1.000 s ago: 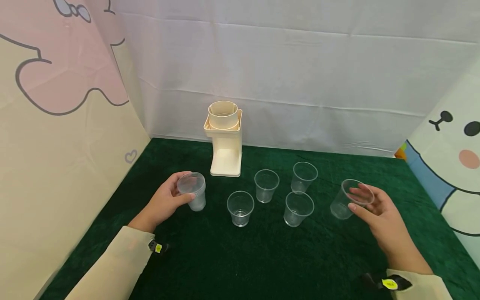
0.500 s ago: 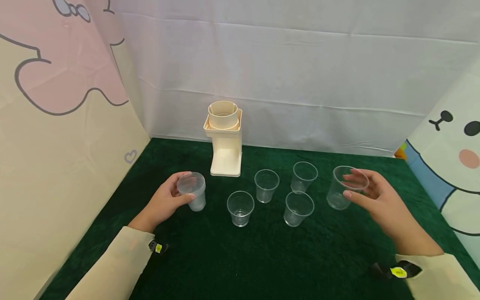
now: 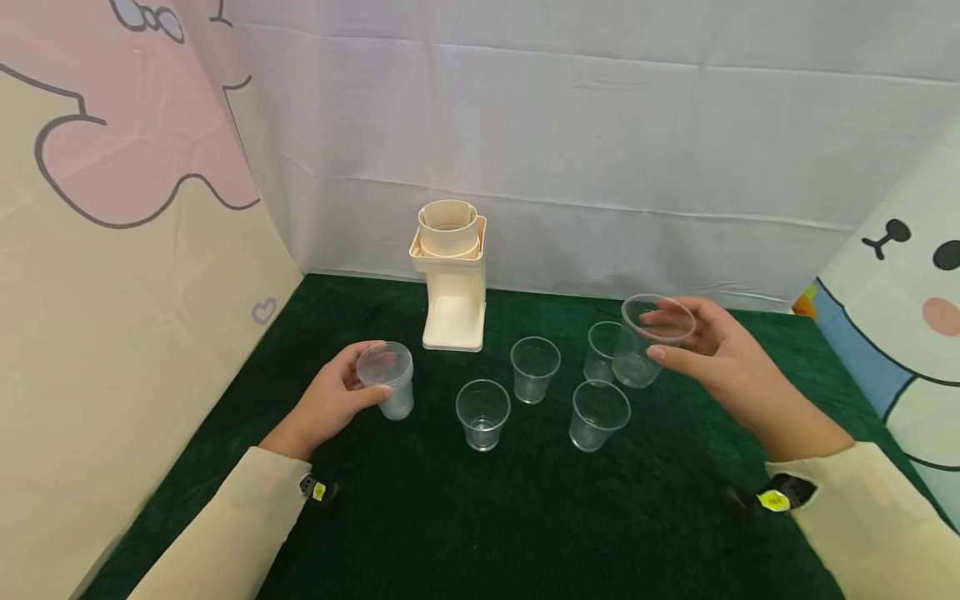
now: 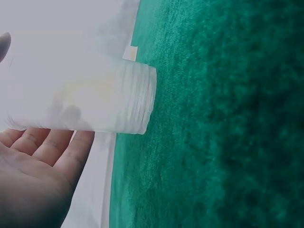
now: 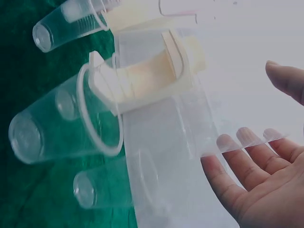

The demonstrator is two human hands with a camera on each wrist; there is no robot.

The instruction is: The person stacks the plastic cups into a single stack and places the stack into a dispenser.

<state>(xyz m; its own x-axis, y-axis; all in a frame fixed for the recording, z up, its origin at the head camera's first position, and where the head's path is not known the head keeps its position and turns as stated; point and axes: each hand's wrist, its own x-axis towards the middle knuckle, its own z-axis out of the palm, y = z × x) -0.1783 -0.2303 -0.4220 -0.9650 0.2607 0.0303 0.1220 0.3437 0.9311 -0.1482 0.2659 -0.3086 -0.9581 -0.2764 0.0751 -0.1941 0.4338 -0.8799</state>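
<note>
My left hand (image 3: 326, 404) grips a stack of clear plastic cups (image 3: 396, 398) upright at the left of the cloth. In the left wrist view, the nested ends of the stack (image 4: 135, 97) show close to the green cloth. On the other side, my right hand (image 3: 723, 367) holds a single clear plastic cup (image 3: 636, 367) between thumb and fingers, near its rim. From the head, this cup partly overlaps the back right cup (image 3: 598, 354); whether they touch I cannot tell. In the right wrist view, the fingers (image 5: 247, 166) lie against its barely visible wall.
More clear cups stand upright in the middle: a front left cup (image 3: 482, 417), a back left cup (image 3: 534, 371) and a front right cup (image 3: 598, 417). A cream cup dispenser stand (image 3: 453, 283) stands at the back, before a white curtain (image 3: 600, 167). Green cloth (image 3: 487, 525) covers the table.
My right hand has carried its cup left and away from me, from the right side to beside the back right cup. The left hand and its stack have stayed in place.
</note>
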